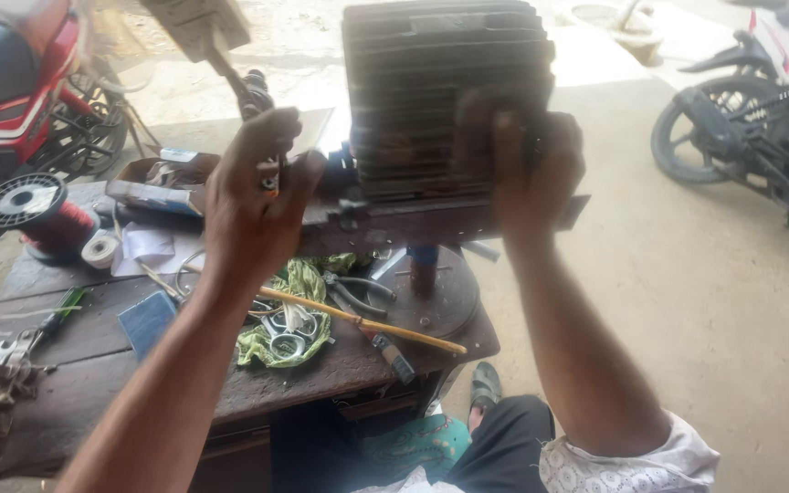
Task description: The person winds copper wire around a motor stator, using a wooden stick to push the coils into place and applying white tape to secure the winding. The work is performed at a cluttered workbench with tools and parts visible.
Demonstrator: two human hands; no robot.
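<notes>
Right hand [530, 169] grips finned engine cylinder [445, 91] — left hand [257, 196] holds hammer [216, 46].

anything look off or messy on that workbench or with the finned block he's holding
Nothing looks broken. The finned block is dark and grimy, steadied by the right hand. The wooden bench is cluttered: pliers and a stick lie loose over a crumpled green rag.

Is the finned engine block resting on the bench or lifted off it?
Lifted: the finned engine block is up in the right hand, well above the wooden bench.
</notes>
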